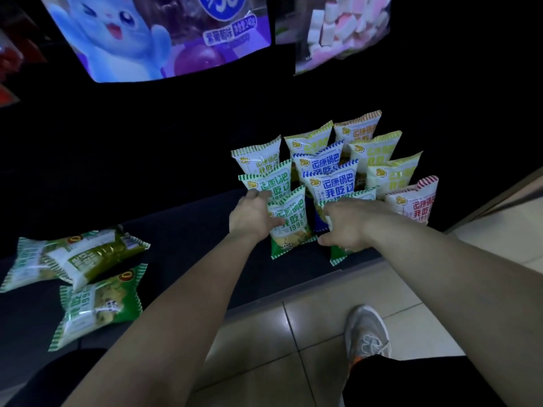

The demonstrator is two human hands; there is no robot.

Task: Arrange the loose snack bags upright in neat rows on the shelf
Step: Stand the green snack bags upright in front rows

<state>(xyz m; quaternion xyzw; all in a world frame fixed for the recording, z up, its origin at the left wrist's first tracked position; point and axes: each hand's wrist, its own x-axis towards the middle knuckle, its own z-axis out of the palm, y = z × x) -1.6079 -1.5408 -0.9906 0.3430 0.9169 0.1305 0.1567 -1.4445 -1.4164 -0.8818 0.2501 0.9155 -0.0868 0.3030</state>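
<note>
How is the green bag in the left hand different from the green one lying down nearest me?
The held bag stands upright; the lying bag is flat. The left hand grips the held bag; nothing touches the lying bag. Both have green striped edges.

On the dark low shelf, the left hand grips an upright green-striped bag by its left edge, with the thumb on its front. Just to the right, the right hand holds a second green bag, which the hand mostly hides. Behind both stand rows of upright bags trimmed in green, blue, yellow and red. At the left, loose green bags lie flat and overlap. A grey shoe rests on the tiled floor.
</note>
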